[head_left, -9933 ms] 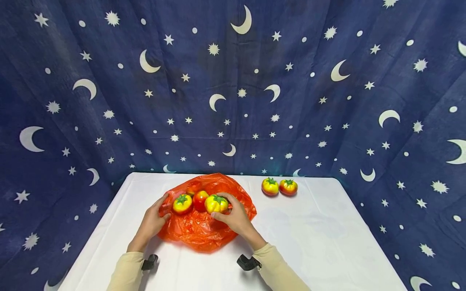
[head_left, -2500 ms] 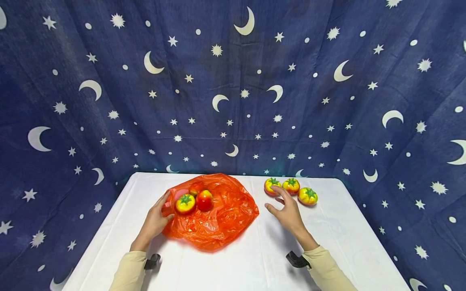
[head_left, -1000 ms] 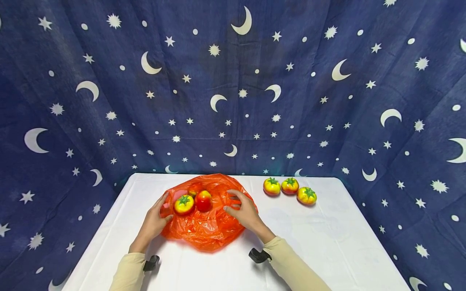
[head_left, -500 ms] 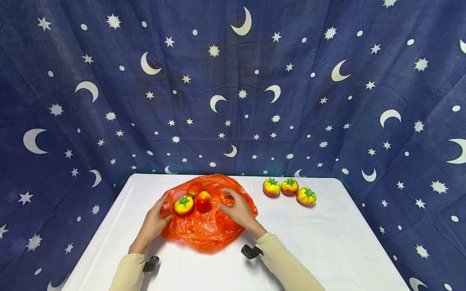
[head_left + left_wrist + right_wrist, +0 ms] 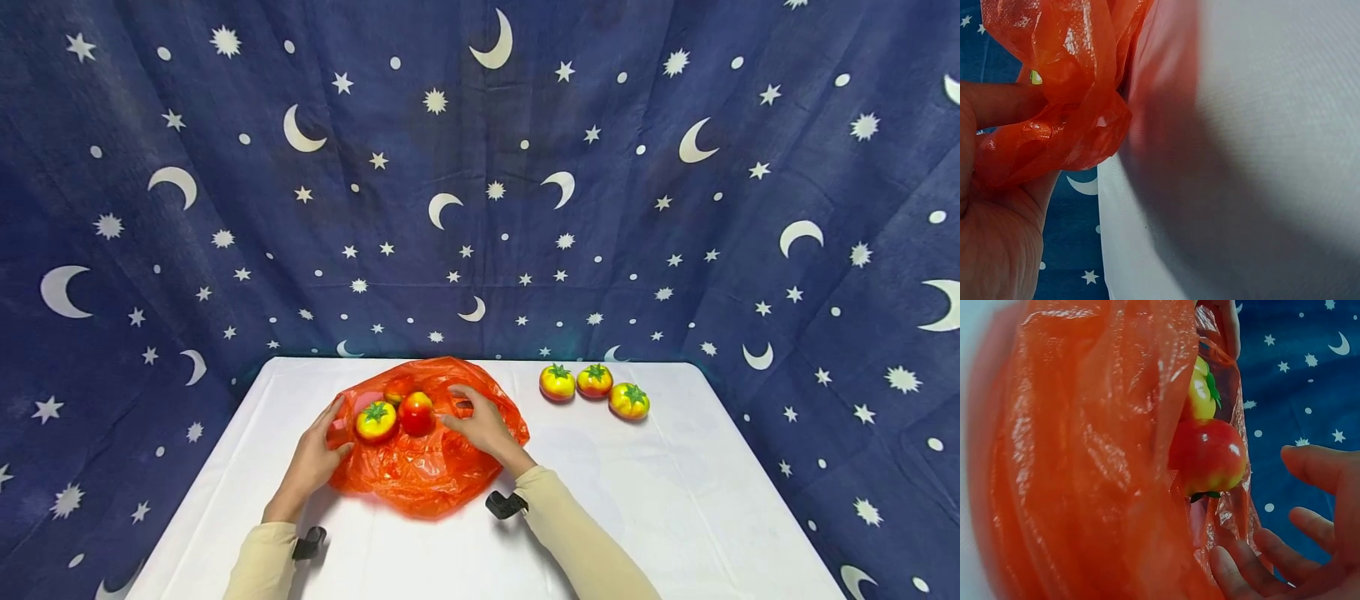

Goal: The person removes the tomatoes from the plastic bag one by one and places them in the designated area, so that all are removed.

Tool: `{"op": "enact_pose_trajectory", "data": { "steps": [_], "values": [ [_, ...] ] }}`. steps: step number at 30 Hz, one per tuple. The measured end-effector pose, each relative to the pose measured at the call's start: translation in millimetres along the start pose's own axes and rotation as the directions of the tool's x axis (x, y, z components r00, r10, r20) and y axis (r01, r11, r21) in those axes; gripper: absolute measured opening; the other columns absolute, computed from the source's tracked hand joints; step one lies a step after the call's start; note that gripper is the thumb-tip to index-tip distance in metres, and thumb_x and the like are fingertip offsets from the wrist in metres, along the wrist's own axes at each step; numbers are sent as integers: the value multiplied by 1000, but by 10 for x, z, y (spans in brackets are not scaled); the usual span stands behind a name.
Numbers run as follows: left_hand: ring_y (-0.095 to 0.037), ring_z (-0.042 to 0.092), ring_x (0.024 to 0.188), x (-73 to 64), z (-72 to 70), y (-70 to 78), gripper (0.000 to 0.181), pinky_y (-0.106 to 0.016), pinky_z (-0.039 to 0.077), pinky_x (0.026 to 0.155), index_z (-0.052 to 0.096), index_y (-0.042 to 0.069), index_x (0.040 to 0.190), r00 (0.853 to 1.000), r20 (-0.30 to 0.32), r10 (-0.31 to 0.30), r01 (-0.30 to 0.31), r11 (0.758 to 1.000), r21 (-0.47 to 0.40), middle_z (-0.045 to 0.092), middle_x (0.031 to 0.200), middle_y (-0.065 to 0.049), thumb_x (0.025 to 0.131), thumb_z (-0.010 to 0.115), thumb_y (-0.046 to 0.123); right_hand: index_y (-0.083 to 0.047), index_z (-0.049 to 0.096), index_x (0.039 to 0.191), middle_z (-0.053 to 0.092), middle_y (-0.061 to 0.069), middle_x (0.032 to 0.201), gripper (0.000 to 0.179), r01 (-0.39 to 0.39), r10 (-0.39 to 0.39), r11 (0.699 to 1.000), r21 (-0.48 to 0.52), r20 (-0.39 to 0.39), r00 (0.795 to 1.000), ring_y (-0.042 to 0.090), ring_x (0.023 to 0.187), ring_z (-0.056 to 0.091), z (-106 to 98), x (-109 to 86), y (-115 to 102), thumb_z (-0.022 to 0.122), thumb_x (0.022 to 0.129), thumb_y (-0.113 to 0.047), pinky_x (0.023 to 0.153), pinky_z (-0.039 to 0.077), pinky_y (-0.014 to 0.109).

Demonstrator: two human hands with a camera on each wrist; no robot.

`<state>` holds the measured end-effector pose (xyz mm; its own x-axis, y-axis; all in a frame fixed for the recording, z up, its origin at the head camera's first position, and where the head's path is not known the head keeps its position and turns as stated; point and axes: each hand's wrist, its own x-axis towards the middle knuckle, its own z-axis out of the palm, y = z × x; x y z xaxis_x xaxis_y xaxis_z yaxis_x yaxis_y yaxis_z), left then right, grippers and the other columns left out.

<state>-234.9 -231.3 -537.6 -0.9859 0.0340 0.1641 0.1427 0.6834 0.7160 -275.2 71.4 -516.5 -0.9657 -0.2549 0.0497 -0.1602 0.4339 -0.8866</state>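
Note:
A crinkled red plastic bag (image 5: 423, 487) lies spread on the left half of the table. Showing in its mouth are a yellow-topped tomato (image 5: 376, 422), a red tomato (image 5: 416, 414) and, behind them, a third tomato (image 5: 397, 389) partly covered by film. My left hand (image 5: 311, 457) holds the bag's left edge; in the left wrist view its plastic (image 5: 1085, 75) is bunched between thumb and fingers. Just right of the red tomato, my right hand (image 5: 482, 427) hovers over the bag with spread fingers, holding nothing. The right wrist view shows a gap between its fingers and that red tomato (image 5: 1210, 456).
Three yellow-and-red tomatoes with green leaves stand at the back right: a left one (image 5: 557, 383), a middle one (image 5: 595, 382) and a right one (image 5: 629, 402). The white-covered table (image 5: 675, 500) ends at a blue star-and-moon curtain (image 5: 480, 167).
The ribbed yellow tomato went from the bag to the right end of the row at the back. My right hand has since come back left to the bag, closing on the red tomato.

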Motion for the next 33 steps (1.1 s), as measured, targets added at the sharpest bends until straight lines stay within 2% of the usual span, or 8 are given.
{"op": "enact_pose_trajectory", "data": {
  "steps": [11, 19, 28, 33],
  "values": [
    [-48, 31, 143, 2, -6, -6, 87, -60, 28, 116, 27, 10, 156, 1000, -2, 7, -7, 1000, -4, 30, 158, -25, 82, 69, -6, -8, 54, 137, 58, 17, 137, 57, -1, 2, 998, 56, -1, 1000, 38, 120, 59, 132, 100, -35, 74, 86, -24, 97, 55, 48],
    [-48, 30, 143, -4, -3, -18, 87, -60, 27, 117, 27, 10, 156, 1000, -4, 16, -17, 1000, -7, 28, 158, -25, 82, 69, -6, -11, 57, 133, 61, 13, 132, 51, -32, 32, 998, 47, -10, 999, 32, 114, 63, 223, 176, -40, 72, 89, -29, 95, 56, 44],
    [-49, 32, 142, -17, 12, -32, 87, -61, 29, 115, 29, 10, 155, 999, -27, 19, -19, 1000, -6, 31, 157, -25, 81, 70, -6, -12, 58, 133, 62, 12, 128, 46, -49, 50, 998, 44, -15, 999, 30, 113, 64, 322, 276, -5, 69, 91, -29, 94, 57, 42],
    [-48, 31, 143, 2, 3, -35, 87, -60, 28, 116, 27, 10, 156, 1000, -17, 19, -19, 1000, -5, 30, 157, -25, 82, 70, -5, -14, 59, 132, 63, 11, 127, 42, -73, 73, 997, 28, -24, 997, 29, 114, 64, 380, 312, 14, 65, 94, -31, 96, 56, 42]
  ]
}}
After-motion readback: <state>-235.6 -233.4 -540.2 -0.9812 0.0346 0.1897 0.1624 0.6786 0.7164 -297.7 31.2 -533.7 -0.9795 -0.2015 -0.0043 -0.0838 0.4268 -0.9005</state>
